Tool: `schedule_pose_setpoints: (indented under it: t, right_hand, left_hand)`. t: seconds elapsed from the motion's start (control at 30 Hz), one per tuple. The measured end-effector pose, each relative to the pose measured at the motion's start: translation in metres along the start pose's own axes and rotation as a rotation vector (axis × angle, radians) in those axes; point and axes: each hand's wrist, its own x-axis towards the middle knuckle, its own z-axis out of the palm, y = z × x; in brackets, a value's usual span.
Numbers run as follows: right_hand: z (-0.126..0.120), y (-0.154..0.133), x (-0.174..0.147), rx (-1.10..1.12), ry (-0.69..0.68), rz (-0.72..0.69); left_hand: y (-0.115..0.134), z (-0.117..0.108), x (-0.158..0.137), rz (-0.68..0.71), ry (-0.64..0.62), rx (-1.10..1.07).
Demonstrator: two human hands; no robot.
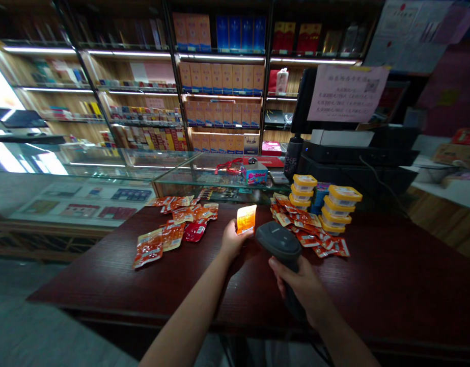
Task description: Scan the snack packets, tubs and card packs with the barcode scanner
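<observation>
My left hand [232,240] pinches a small orange snack packet [246,220] upright above the counter, and bright light falls on the packet. Just to its right, my right hand [298,280] is wrapped round the handle of a black barcode scanner [279,239]. The scanner's head points at the packet from close by without touching it. To the left of my hands lie several orange-red snack packets [173,234], with a darker red packet [195,231] among them. Another heap of similar packets [301,224] spreads beyond the scanner on the right.
Stacked yellow-lidded tubs [337,208] stand behind the right heap, beside a shorter stack [302,191]. A monitor with a paper notice [347,94] rises at the back right. A glass display case [173,176] borders the dark wooden counter [391,275]. A cable hangs below the scanner.
</observation>
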Motion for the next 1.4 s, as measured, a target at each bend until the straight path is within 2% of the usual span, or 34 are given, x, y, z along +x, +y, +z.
schedule_pose_setpoints:
  t: [0.17,0.53,0.6,0.67,0.73,0.8,0.87,0.97,1.07,1.23,1.33,1.4]
  right_hand:
    - [0.007,0.002,0.011,-0.005,0.013,0.008]
    - [0.013,-0.002,0.019,-0.070,-0.018,0.049]
    - [0.005,-0.006,0.020,-0.202,-0.044,0.005]
    - [-0.007,-0.012,0.019,-0.449,-0.057,-0.128]
    - [-0.022,-0.014,0.017,-0.765,-0.001,-0.284]
    - [-0.037,-0.008,0.015,-1.071,0.094,-0.322]
    - [-0.049,0.004,0.015,-1.286,0.122,-0.402]
    - [-0.062,0.027,0.016,-1.462,0.158,-0.482]
    - [-0.068,0.043,0.018,-1.467,0.191,-0.542]
    - [-0.070,0.046,0.019,-1.392,0.207,-0.532]
    - [-0.070,0.046,0.020,-1.378,0.207,-0.494]
    - [-0.070,0.048,0.021,-1.384,0.214,-0.489]
  left_hand:
    - [0.006,0.001,-0.002,-0.026,0.019,0.030]
    - [0.006,0.001,-0.001,0.075,-0.031,0.038]
    - [0.007,0.000,-0.001,0.073,0.009,0.035]
    - [0.008,-0.002,-0.001,0.047,0.069,0.015]
    - [0.009,-0.003,0.000,0.000,0.102,-0.049]
    - [0.009,-0.004,0.000,-0.041,0.102,-0.135]
    - [0.009,-0.004,0.000,-0.057,0.092,-0.185]
    - [0.010,-0.005,0.001,-0.063,0.093,-0.177]
    - [0.016,-0.003,0.002,-0.102,0.108,-0.197]
    - [0.033,0.017,0.016,-0.239,0.087,-0.270]
    - [0.042,0.044,0.036,-0.232,0.046,-0.265]
    - [0.045,0.067,0.054,-0.195,0.071,-0.287]
